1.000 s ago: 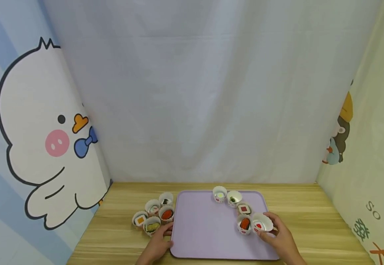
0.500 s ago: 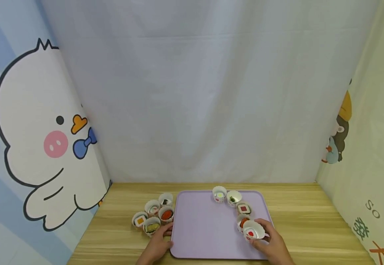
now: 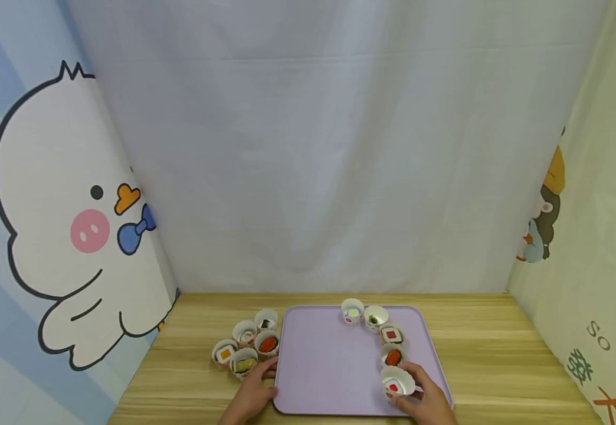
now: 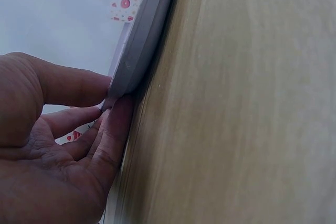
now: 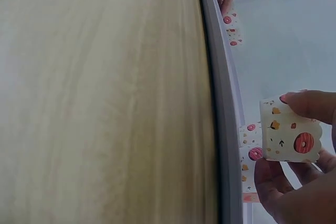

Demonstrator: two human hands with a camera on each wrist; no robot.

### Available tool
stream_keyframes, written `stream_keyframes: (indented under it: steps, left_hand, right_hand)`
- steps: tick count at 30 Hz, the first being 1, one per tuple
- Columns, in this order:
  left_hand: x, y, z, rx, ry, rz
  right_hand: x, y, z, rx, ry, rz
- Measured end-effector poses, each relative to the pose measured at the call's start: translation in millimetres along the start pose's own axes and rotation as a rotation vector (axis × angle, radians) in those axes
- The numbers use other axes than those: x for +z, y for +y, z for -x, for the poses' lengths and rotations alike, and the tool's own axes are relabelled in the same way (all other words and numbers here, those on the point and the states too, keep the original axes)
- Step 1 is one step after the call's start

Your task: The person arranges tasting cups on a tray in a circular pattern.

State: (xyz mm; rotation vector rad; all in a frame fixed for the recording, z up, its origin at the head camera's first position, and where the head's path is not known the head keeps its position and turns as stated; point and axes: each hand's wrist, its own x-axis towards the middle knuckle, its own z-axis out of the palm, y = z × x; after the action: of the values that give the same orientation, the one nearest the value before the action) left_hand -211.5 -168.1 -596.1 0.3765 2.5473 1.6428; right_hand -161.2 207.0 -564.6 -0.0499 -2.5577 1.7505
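My right hand (image 3: 426, 396) grips a white paper baking cup (image 3: 397, 382) by its side, thumb and fingers on the wall; a white piece with a red centre lies inside. In the right wrist view donut prints show on this cup (image 5: 290, 132). The cup is over the front right of the lilac tray (image 3: 334, 360), close to a cup of orange-red topped sushi (image 3: 393, 357). My left hand (image 3: 252, 392) holds the tray's left edge. In the left wrist view the thumb and fingers (image 4: 113, 140) pinch its rim (image 4: 137, 51).
Behind on the tray stand a cup with a red-centred square roll (image 3: 391, 335), a cup with green filling (image 3: 375, 319) and a cup with a pale piece (image 3: 352, 311). Several filled cups (image 3: 245, 333) cluster left of the tray on the wooden table (image 3: 488, 348). Curtains enclose the table.
My right hand has carried the cup left and toward the front of the tray, uncovering the orange-red topped sushi. The left hand and tray have stayed put.
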Motion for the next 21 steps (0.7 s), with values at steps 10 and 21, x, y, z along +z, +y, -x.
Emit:
stream_keyframes:
  steps: [10,21]
  left_hand:
    - [-1.1,1.6,-0.8,-0.011,0.006,0.005]
    - [0.4,-1.0,-0.3,-0.005,0.008,-0.003]
  right_hand:
    - [1,11,-3.5,-0.017,-0.111,0.039]
    - [6,18,-3.5,-0.028,-0.14,0.091]
